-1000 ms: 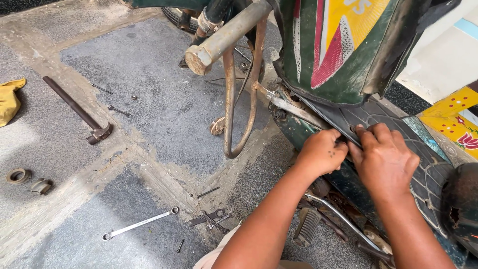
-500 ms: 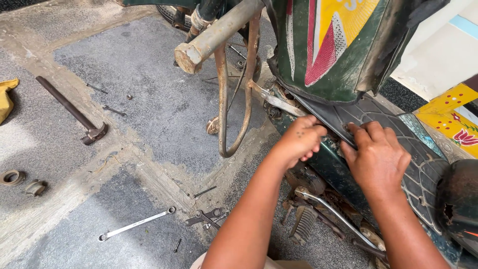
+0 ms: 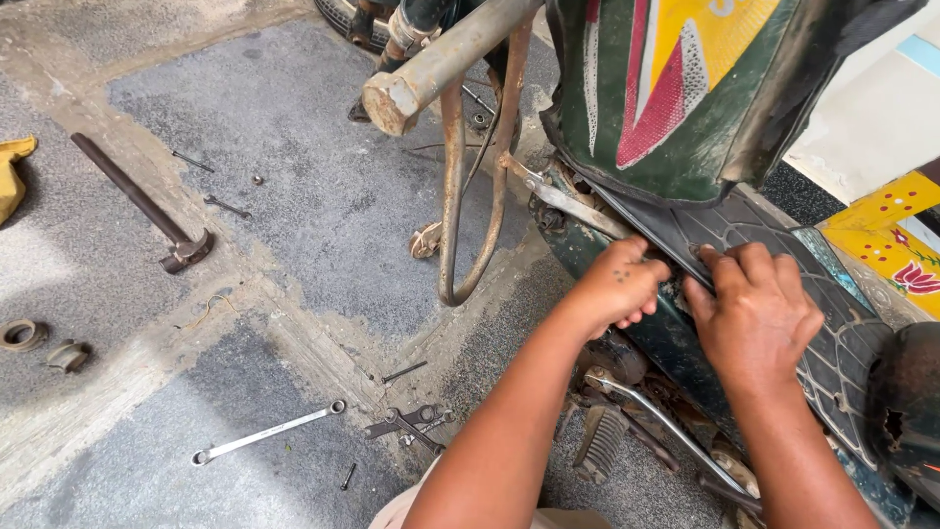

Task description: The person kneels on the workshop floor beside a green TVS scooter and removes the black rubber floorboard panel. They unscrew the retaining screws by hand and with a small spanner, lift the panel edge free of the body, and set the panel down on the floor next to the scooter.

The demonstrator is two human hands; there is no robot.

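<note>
From the head view I see my left hand (image 3: 619, 286) curled over the edge of the scooter's footboard (image 3: 832, 353), its fingers (image 3: 641, 312) bent together and tucked under the rim, so I cannot tell whether they pinch anything beneath it. My right hand (image 3: 759, 318) lies just beside it, palm down on the ribbed black mat of that footboard, fingers (image 3: 729, 264) close together and pressing at the same edge where the green body panel (image 3: 676, 98) comes down. Just below my left knuckles sit the chrome brake lever (image 3: 666, 421) and a ridged foot pedal (image 3: 599, 441). Left of my left fingers, a rusty bent stand bar (image 3: 452, 196) hangs from the frame tube (image 3: 431, 69). Well apart on the concrete floor (image 3: 294, 196) lie a ring spanner (image 3: 266, 433), pliers (image 3: 411, 423) near it, a dark hammer (image 3: 142, 204), and two small metal rings (image 3: 44, 345). No container shows.
</note>
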